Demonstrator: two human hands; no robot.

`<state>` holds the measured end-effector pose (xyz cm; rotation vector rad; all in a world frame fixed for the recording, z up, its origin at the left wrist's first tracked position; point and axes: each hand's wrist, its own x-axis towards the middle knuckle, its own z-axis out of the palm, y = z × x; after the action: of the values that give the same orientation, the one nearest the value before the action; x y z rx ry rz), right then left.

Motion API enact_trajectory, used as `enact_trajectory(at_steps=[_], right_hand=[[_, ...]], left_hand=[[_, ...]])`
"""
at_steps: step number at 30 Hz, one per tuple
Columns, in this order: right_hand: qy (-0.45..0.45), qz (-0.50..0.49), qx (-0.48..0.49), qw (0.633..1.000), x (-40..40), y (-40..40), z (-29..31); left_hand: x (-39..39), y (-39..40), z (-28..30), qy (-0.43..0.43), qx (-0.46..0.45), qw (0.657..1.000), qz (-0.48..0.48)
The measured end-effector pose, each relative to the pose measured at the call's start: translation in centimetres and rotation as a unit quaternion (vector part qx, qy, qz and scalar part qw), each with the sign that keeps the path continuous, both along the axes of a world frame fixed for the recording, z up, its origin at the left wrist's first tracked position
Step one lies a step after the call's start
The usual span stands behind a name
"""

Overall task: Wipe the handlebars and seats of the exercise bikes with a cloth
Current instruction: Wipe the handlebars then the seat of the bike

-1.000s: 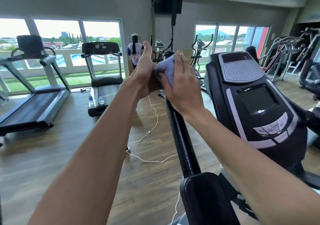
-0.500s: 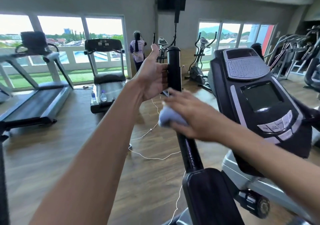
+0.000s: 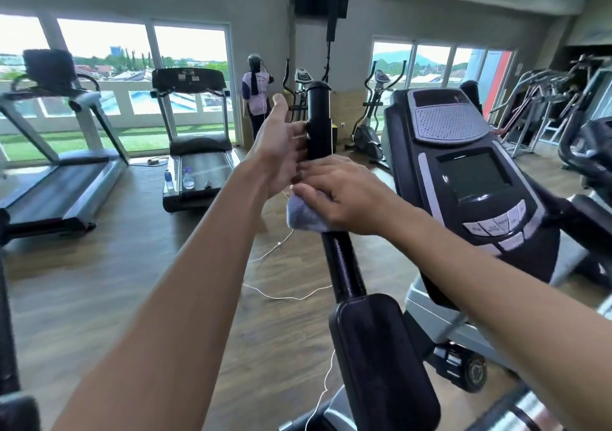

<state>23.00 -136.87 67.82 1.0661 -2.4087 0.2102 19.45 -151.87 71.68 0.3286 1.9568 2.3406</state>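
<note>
A black upright handlebar (image 3: 318, 122) of the exercise machine rises in the middle of the view, with a thicker black cover (image 3: 381, 357) lower down. My left hand (image 3: 281, 147) holds the bar near its top, thumb pointing up. Just below it, my right hand (image 3: 344, 195) grips a pale blue-grey cloth (image 3: 303, 217) wrapped against the bar. The stretch of bar under the cloth and hands is hidden.
The machine's black console (image 3: 463, 179) stands close on the right. Two treadmills (image 3: 195, 152) sit at the left by the windows, bottles on one. A person (image 3: 256, 99) stands far back. White cable (image 3: 284, 295) lies on the wood floor. More machines (image 3: 556, 106) crowd the right.
My right hand slid the cloth from the top of the handlebar down to just below my left hand. My left hand stayed on the bar near its top.
</note>
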Motion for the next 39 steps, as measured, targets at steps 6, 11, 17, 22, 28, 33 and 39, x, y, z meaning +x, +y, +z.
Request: enact_trajectory(at_steps=[6, 11, 17, 22, 28, 33, 39], right_hand=[[-0.074, 0.101, -0.116, 0.985, 6.8, 2.8, -4.8], [-0.103, 0.123, -0.038, 0.986, 5.0, 2.5, -3.3], [-0.046, 0.050, -0.133, 0.989, 3.6, 1.2, -3.4], [-0.118, 0.123, -0.134, 0.976, 7.0, 3.2, -5.2], [-0.066, 0.037, -0.169, 0.983, 1.4, 1.0, -2.4], [-0.097, 0.074, -0.178, 0.976, 5.5, 2.2, -4.7], [-0.092, 0.056, -0.108, 0.988, 4.2, 1.6, -3.7]], left_hand=[[1.4, 0.3, -1.8, 0.027, -0.016, 0.999, 0.037], [2.1, 1.1, -2.3, 0.043, -0.039, 0.997, 0.040], [2.3, 1.2, -2.4, 0.027, -0.017, 0.998, 0.061], [2.3, 1.3, -2.6, 0.043, -0.026, 0.996, 0.073], [2.1, 1.0, -2.6, 0.027, -0.043, 0.996, 0.080], [1.9, 1.2, -2.6, 0.044, -0.055, 0.994, 0.080], [1.8, 0.8, -2.7, 0.040, -0.051, 0.996, 0.057]])
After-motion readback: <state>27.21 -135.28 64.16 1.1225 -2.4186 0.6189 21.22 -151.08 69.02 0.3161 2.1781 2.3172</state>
